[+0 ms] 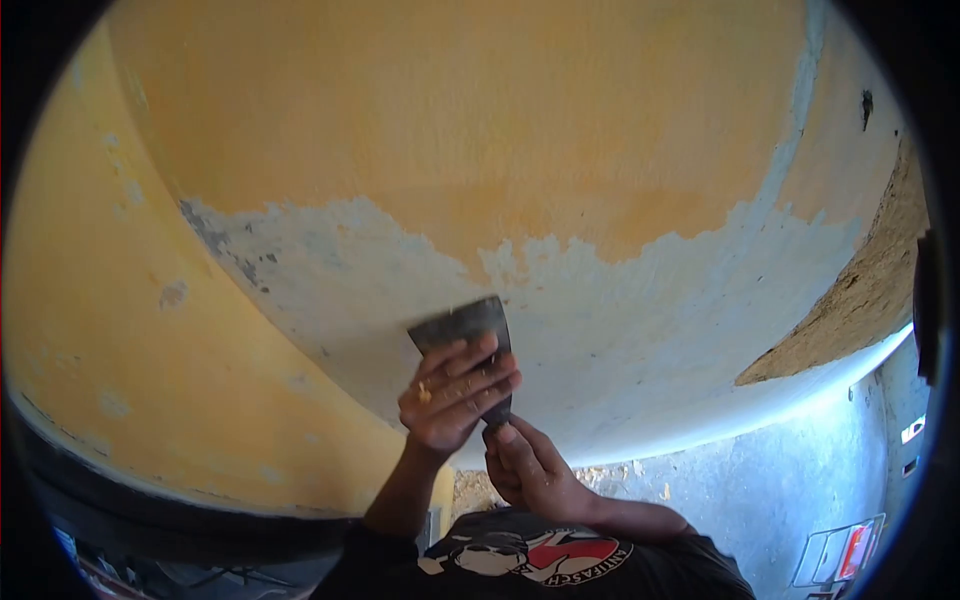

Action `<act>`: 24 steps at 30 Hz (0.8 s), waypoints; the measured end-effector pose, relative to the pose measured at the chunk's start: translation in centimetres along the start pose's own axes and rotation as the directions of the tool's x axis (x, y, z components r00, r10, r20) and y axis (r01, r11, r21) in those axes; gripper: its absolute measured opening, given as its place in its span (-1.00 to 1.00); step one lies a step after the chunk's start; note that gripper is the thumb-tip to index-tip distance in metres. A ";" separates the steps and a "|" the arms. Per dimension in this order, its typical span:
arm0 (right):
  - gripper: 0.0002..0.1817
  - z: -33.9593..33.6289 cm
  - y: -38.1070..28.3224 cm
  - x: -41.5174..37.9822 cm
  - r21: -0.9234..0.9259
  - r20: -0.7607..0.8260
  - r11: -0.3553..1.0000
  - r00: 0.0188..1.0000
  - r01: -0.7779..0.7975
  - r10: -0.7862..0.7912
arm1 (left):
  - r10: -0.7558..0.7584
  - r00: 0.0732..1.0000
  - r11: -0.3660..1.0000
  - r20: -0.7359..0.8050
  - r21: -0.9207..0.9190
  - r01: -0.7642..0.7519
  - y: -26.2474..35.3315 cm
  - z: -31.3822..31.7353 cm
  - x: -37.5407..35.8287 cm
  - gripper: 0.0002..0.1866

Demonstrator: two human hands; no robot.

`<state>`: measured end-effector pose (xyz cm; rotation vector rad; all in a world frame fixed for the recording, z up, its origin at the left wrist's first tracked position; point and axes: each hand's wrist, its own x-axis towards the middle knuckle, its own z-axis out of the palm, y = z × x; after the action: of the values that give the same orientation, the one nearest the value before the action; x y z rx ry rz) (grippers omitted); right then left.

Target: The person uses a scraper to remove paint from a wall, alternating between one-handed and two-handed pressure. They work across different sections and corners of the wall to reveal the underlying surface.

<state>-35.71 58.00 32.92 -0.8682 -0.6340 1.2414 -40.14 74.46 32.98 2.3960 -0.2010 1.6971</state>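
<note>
A scraper (462, 322) with a wide dark metal blade is held up against the wall (560, 330), its edge on the pale patch a little below the ragged orange paint. My right hand (530, 465) is closed round the scraper's handle at the lower end. Across the blade and neck lie the fingers of my left hand (460, 392), close together and pressing on the tool; its thumb is hidden. Paint crumbs stick to the back of the left hand. Above the patch, orange paint (480, 120) covers the wall.
A yellow wall (180, 330) with chipped spots adjoins on the left. Rough brown exposed material (850, 310) shows at the right. Paint flakes (590, 478) lie on the floor below, and a metal frame with a red item (853, 552) stands lower right.
</note>
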 end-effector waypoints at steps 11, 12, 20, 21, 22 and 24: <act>-0.71 0.7 -0.8 0.4 0.014 0.017 1.000 1.000 -0.021 0.021 | -0.035 0.999 0.999 0.041 -0.006 0.036 0.6 -0.3 -0.1 -0.87; -0.71 0.6 -0.7 0.2 0.031 0.000 0.998 0.999 -0.048 0.048 | -0.047 0.998 0.999 0.040 -0.003 0.047 0.4 -0.5 0.5 -0.87; -0.70 0.2 0.2 -0.2 -0.007 -0.026 0.999 0.999 -0.031 0.031 | -0.020 0.998 1.000 0.065 -0.020 0.021 0.1 -0.8 0.6 -0.85; -0.71 -0.4 -0.2 0.0 -0.023 0.006 0.999 0.999 -0.032 0.032 | -0.014 0.999 1.000 0.052 -0.021 0.015 -0.1 -0.3 0.6 -0.85; -0.71 -0.1 -0.7 0.4 -0.017 -0.001 0.999 0.999 -0.039 0.039 | -0.025 0.998 0.999 0.051 -0.025 0.026 0.2 -0.4 0.7 -0.85; -0.71 1.4 -2.0 1.2 -0.027 0.052 0.999 0.998 0.030 -0.029 | -0.009 1.000 1.000 0.022 -0.003 0.009 0.0 -1.2 2.4 -0.85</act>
<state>-35.47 59.25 35.31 -0.8494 -0.7044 1.2337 -40.48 74.74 35.60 2.4105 -0.1963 1.6660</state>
